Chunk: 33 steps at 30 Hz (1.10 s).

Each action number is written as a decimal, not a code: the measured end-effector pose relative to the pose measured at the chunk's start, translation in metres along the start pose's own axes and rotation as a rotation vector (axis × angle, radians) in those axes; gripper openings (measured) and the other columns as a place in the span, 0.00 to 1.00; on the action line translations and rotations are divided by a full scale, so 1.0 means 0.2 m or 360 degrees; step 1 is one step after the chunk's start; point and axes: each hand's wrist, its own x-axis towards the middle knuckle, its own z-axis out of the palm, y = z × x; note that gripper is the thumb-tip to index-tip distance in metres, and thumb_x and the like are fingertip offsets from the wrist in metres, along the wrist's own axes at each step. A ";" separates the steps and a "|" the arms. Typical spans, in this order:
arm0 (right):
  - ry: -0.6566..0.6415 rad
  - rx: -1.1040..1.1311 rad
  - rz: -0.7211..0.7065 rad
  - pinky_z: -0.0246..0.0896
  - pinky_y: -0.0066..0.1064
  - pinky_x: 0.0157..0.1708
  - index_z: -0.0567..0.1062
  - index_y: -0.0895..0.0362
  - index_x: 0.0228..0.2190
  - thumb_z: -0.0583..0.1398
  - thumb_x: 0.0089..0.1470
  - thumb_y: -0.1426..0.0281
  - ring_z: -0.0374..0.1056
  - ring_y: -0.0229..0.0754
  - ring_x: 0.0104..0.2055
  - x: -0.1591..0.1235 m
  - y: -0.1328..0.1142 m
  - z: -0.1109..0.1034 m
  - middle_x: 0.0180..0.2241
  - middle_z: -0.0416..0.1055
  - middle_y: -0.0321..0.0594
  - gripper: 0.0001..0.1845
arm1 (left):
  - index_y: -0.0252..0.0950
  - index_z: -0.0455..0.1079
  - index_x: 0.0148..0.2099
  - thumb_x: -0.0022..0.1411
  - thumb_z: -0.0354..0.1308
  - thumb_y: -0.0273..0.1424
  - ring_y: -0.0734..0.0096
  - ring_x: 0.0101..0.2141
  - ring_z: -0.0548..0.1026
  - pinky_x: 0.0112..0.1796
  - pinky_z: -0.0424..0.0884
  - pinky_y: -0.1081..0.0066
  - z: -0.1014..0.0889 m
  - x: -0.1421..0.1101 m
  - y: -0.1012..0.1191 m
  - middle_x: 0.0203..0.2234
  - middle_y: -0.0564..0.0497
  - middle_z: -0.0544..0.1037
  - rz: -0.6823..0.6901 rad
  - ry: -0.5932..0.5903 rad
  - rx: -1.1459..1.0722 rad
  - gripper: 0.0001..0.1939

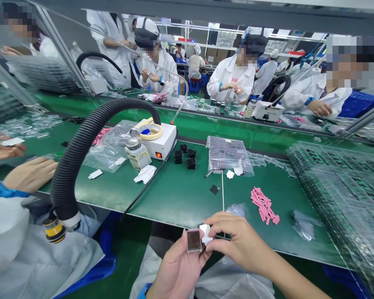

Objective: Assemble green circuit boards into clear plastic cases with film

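Note:
Between the thumb and fingers of my left hand [177,265] is a small square module with a dark screen and clear frame [193,241]. My right hand [233,236] pinches a small white piece [206,235] right beside the module; I cannot tell whether it is paper or cloth. Both hands are over the front edge of the green bench. Just beyond them lies a small dark square film [215,189]. Pink strips [264,205] are heaped to the right, and a clear plastic bag of stacked grey parts [226,153] lies farther back.
A black ribbed hose [102,120] arches from a white box [162,141] bearing tape rolls. A dispenser bottle [137,153], white cloth [145,174] and black blocks [187,157] stand nearby. Clear trays [339,199] are stacked at right. A co-worker's hand [31,174] rests at left; others work opposite.

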 end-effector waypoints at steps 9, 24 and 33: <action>-0.0055 -0.0108 0.0036 0.64 0.31 0.47 0.75 0.52 0.27 0.61 0.52 0.68 0.66 0.38 0.52 -0.02 0.00 0.01 0.38 0.75 0.33 0.03 | 0.27 0.74 0.43 0.65 0.48 0.37 0.65 0.43 0.69 0.48 0.63 0.63 0.01 0.00 0.00 0.40 0.41 0.76 -0.0040 0.0079 0.0028 0.19; -0.0108 -0.0313 -0.0161 0.66 0.30 0.43 0.77 0.52 0.27 0.62 0.51 0.67 0.66 0.37 0.44 -0.02 -0.03 0.00 0.41 0.74 0.33 0.04 | 0.28 0.74 0.39 0.64 0.49 0.36 0.67 0.40 0.68 0.48 0.62 0.65 0.01 0.00 -0.03 0.37 0.43 0.73 -0.0052 0.0073 -0.0033 0.17; -0.0084 -0.0008 0.0223 0.64 0.34 0.48 0.78 0.49 0.24 0.64 0.48 0.67 0.66 0.38 0.48 -0.02 -0.01 0.01 0.42 0.75 0.31 0.03 | 0.28 0.74 0.38 0.64 0.50 0.36 0.68 0.39 0.69 0.47 0.63 0.65 0.00 0.01 -0.02 0.37 0.44 0.75 -0.0058 0.0116 -0.0022 0.17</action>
